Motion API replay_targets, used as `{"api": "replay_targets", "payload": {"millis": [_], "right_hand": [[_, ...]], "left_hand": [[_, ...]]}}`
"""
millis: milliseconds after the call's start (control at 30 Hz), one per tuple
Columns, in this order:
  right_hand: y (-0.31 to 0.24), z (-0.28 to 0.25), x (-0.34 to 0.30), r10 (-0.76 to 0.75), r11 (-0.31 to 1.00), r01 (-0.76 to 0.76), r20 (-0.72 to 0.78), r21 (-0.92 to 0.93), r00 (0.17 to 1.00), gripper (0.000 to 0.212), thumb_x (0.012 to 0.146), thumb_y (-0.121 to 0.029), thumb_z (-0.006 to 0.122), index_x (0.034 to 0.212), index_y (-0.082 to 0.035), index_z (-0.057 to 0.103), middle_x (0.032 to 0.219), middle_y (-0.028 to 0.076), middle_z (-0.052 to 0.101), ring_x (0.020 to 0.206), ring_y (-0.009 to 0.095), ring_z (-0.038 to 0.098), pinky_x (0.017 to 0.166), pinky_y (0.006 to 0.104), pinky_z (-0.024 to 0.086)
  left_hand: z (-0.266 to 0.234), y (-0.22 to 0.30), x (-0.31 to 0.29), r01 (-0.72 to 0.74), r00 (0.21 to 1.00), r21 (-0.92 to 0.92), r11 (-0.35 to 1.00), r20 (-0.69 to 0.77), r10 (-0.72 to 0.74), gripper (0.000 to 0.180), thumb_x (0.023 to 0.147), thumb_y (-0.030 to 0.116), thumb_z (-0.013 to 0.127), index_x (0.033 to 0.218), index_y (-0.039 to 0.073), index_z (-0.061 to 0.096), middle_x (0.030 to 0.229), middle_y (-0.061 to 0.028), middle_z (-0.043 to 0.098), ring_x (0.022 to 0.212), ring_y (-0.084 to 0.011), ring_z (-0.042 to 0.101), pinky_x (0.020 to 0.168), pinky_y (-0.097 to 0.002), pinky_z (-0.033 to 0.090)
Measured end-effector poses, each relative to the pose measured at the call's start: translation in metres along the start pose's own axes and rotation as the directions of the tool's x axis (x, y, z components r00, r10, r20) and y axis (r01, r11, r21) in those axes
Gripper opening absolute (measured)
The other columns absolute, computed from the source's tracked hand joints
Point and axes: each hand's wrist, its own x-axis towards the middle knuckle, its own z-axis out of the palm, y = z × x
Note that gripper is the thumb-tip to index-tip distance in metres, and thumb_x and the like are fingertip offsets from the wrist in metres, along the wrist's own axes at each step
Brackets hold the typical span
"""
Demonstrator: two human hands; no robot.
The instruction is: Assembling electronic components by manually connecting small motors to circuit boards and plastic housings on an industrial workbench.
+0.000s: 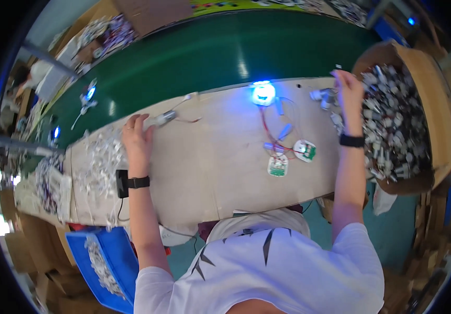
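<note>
My left hand (137, 137) is over the left part of the bench, fingers apart, beside a heap of small white parts (102, 159). Just right of its fingertips lies a silver-and-white bulb base (166, 117) with a wire. My right hand (350, 94) is raised at the far right, fingers drawn together; what they hold, if anything, is too small to make out. White bulb bases (324, 97) lie next to it. A blue-glowing round lamp (263, 94) sits at the bench's far edge, wired to two white pieces with green circuit boards (277, 166) and blue cylinders (274, 147).
A cardboard box (442, 120) full of bulb bases stands at the right. Behind the bench (204, 162) runs a green conveyor belt (194, 57) carrying a lit blue lamp (90, 94). A blue bin (123, 256) with white parts is at the lower left.
</note>
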Motion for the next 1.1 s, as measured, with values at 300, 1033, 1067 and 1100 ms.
{"api": "replay_targets", "payload": {"millis": [300,1033,1067,1100], "right_hand": [[-0.131,0.028,-0.081,-0.131,0.935,0.045,0.222,0.352,0.966,0.020,0.087,-0.005,0.060,0.105,0.001,0.064,0.088,0.001,0.065,0.066,0.001,0.049,0.057,0.0154,0.038],[-0.136,0.152,-0.156,-0.109,0.842,-0.290,0.670,0.454,0.734,0.014,0.089,-0.009,0.058,0.094,0.003,0.062,0.082,0.004,0.064,0.075,0.008,0.059,0.070,0.0216,0.046],[-0.135,0.152,-0.156,-0.121,0.837,-0.288,0.671,0.465,0.731,0.014,0.089,-0.009,0.058,0.094,0.003,0.062,0.082,0.004,0.064,0.075,0.008,0.059,0.070,0.0216,0.046],[-0.134,0.149,-0.158,-0.112,0.810,-0.312,0.654,0.496,0.748,0.014,0.089,-0.009,0.057,0.095,0.003,0.062,0.082,0.005,0.064,0.076,0.008,0.058,0.070,0.0215,0.046]], "left_hand": [[-0.086,-0.031,-0.091,0.309,0.945,0.114,0.944,0.077,-0.319,0.035,0.067,-0.006,0.060,0.096,0.012,0.062,0.104,-0.0080,0.055,0.093,-0.0296,0.050,0.081,-0.0416,0.040],[-0.078,-0.032,-0.065,0.169,0.767,-0.843,0.510,-0.213,-0.605,0.016,0.089,0.009,0.057,0.103,0.003,0.053,0.109,-0.0119,0.060,0.101,-0.0189,0.055,0.093,-0.0307,0.039],[-0.082,-0.021,-0.054,0.130,0.747,-0.812,0.569,-0.297,-0.595,0.014,0.091,0.011,0.055,0.102,0.003,0.052,0.103,-0.0122,0.062,0.095,-0.0169,0.057,0.088,-0.0288,0.043],[-0.086,-0.011,-0.045,0.128,0.747,-0.807,0.576,-0.303,-0.591,0.014,0.091,0.011,0.055,0.102,0.003,0.052,0.103,-0.0122,0.062,0.095,-0.0169,0.057,0.088,-0.0288,0.043]]}}
